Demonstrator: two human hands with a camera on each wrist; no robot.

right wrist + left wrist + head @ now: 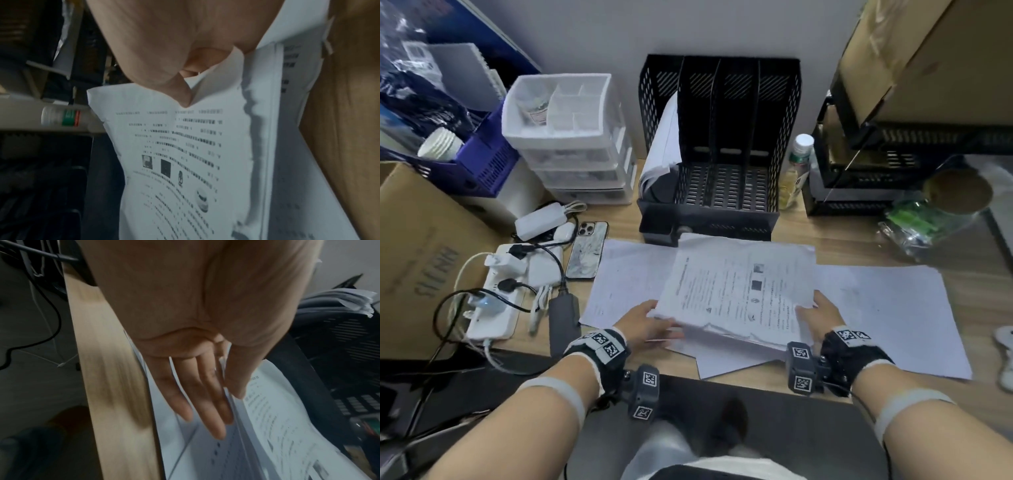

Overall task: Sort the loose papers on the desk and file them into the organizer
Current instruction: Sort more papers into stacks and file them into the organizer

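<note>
Both hands hold a stack of printed papers just above the desk, in front of the black slotted organizer. My left hand holds its left edge: straight fingers lie under the stack and the thumb lies on top. My right hand pinches the right edge, its thumb pressing on the top page while its fingers are hidden beneath. Loose sheets lie on the desk at the left, right and underneath. The organizer's leftmost slot holds papers; its other slots look bare.
A white drawer unit, a phone and a power strip with cables crowd the left. On the right are a bottle, black stacked trays and a plastic bag. A cardboard box stands at the far left.
</note>
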